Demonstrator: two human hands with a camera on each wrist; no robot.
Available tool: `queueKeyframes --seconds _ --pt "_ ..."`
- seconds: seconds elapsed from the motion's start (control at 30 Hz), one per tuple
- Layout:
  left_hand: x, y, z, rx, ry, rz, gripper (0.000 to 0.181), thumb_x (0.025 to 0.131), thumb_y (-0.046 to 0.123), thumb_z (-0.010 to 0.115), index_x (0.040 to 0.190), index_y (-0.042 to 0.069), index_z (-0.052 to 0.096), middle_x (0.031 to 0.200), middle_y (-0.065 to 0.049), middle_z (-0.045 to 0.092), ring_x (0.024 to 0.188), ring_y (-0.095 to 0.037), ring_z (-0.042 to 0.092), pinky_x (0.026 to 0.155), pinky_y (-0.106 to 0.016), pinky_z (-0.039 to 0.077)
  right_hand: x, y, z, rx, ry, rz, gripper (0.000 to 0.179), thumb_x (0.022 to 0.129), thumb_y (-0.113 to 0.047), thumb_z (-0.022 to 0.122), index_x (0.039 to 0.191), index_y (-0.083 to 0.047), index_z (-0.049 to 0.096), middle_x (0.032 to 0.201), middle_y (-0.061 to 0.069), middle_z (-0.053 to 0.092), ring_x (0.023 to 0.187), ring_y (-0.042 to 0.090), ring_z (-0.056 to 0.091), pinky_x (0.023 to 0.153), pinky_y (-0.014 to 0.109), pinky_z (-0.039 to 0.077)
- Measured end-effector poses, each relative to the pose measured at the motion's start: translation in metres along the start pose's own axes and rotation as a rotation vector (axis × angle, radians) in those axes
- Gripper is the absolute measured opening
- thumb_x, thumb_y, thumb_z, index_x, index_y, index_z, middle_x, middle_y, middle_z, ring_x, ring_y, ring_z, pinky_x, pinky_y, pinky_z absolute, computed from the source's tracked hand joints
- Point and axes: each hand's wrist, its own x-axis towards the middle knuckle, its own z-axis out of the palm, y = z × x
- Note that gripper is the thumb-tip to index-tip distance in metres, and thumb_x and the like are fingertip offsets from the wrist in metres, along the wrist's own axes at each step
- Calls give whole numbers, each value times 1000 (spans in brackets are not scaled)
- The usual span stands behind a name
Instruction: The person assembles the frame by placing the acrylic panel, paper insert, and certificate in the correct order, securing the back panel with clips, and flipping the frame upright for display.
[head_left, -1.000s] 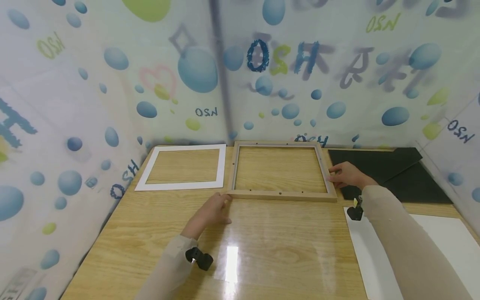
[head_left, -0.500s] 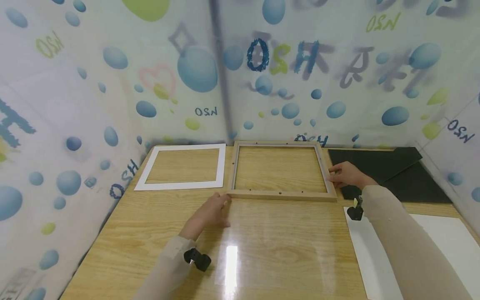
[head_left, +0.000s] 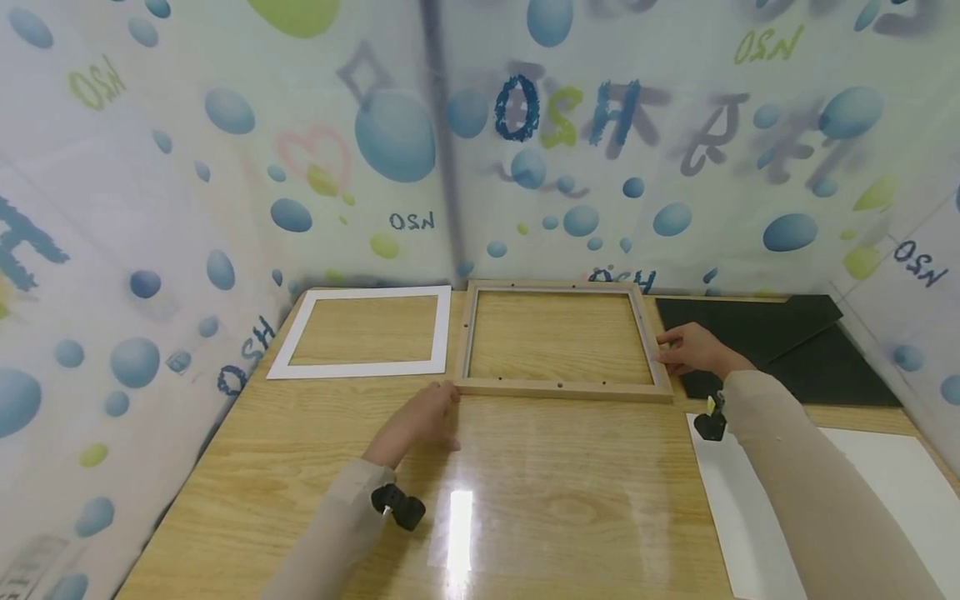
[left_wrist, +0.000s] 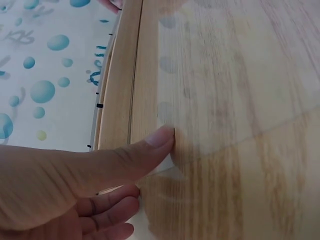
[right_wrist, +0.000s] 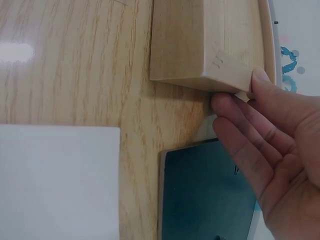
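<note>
A shallow wooden frame [head_left: 558,390] lies at the back middle of the table, small dark holes along its rails. My left hand [head_left: 416,421] has its fingertips at the frame's front left corner. In the left wrist view its thumb [left_wrist: 160,137] rests at the edge of a clear sheet [left_wrist: 235,100], which lies on the table in front of the frame. My right hand [head_left: 697,348] touches the frame's right side. The right wrist view has its thumb [right_wrist: 261,75] and fingers [right_wrist: 240,145] near the frame's corner, the other fingers loosely bent.
A white mat with a rectangular opening [head_left: 356,372] lies left of the frame. Behind the right wrist is a black backing panel [head_left: 750,325] with a flap-like line across it. A white sheet [head_left: 885,467] sits under the right forearm. A patterned wall [head_left: 525,208] closes off the back.
My left thumb has shifted slightly closer to the frame since half a second ago. The view has tilted a little; the frame and right hand stay in place.
</note>
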Motion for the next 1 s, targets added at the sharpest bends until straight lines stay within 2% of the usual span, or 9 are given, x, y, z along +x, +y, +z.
queueKeyframes --seconds 0.23,0.5,0.63,0.87,0.97,1.0 --pt "1 1 -2 0 3 -1 63 61 13 85 112 -3 51 94 -10 52 88 -24 51 79 -38 44 0 0 -1 -9 3 8 57 88 -13 63 124 22 37 83 13 66 69 19 63 68 40 53" --pt "2 3 0 53 19 2 64 59 13 87 109 -5 51 96 -13 55 91 -27 53 82 -38 44 -3 -3 0 -22 6 -7 55 88 -13 62 123 22 39 81 11 65 68 18 63 68 40 53" --pt "2 6 1 40 22 -28 64 59 14 87 109 -6 51 97 -15 56 92 -28 53 84 -39 44 -4 -3 1 -4 11 -6 56 87 -15 64 123 21 41 81 13 65 69 20 63 68 41 53" --pt "2 5 7 7 77 -63 61 62 21 85 107 -6 54 96 -14 57 91 -27 54 83 -40 45 1 12 -4 70 -19 -89 68 79 -31 72 119 19 47 78 11 66 66 19 64 62 39 53" --pt "2 3 9 -6 101 -61 60 62 21 85 106 -6 54 95 -13 57 90 -27 54 82 -40 45 0 7 -2 47 -4 -66 63 82 -26 70 121 19 46 80 13 66 67 19 64 63 39 53" --pt "2 3 10 -20 105 -61 60 62 20 85 106 -6 54 94 -13 57 88 -26 54 81 -39 45 -2 2 0 21 7 -33 64 83 -24 68 122 21 42 82 15 66 69 21 64 66 41 53"
